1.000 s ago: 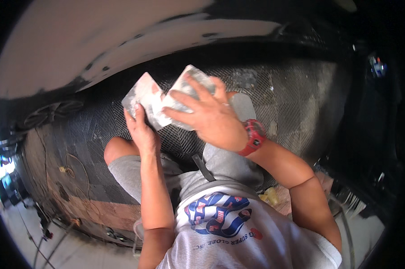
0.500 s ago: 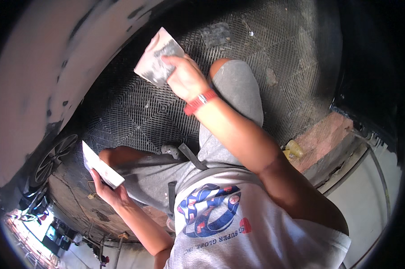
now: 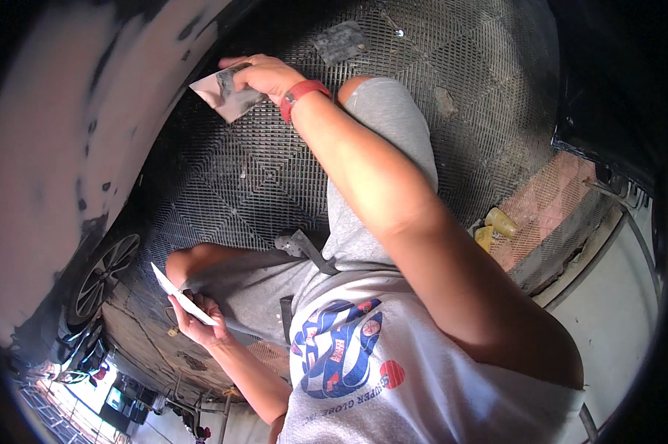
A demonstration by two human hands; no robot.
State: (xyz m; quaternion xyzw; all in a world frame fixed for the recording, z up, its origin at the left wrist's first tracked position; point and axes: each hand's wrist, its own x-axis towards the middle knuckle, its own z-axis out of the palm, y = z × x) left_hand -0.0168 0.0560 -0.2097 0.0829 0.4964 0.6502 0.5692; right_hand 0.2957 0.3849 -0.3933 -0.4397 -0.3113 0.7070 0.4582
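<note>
Fingers of the left hand [image 3: 195, 320] curl around the lower end of a thin white card [image 3: 180, 296], which is seen almost edge-on and slants up to the left from the grip. That hand sits low, just beside the left knee [image 3: 182, 260], over the near edge of the grating [image 3: 223, 177] the person crouches on. A grey T-shirt [image 3: 393, 385] with a red and blue print fills the near ground, and grey shorts [image 3: 363, 192] cover both thighs. A dark strap [image 3: 308, 251] lies across the lap between the legs.

Further out, the right arm reaches forward across the right thigh. A red wristband [image 3: 303, 93] circles the wrist. The right hand [image 3: 264, 74] is closed on a spreader [image 3: 219, 92], a flat pale blade smeared with grey, thumb below and fingers above; the blade points left toward the car body [image 3: 45, 148]. Whether its tip touches the panel I cannot tell. The panel is pale with dark patches and curves along the left side; a wheel [image 3: 97, 281] with dark spokes shows beneath it, near the left hand.

On the far part of the grating, beyond the right hand, lies a flat grey square [image 3: 340, 41]. At the right edge of the grating, two small yellow objects [image 3: 494, 226] sit side by side, touching or nearly so, well apart from both hands.
</note>
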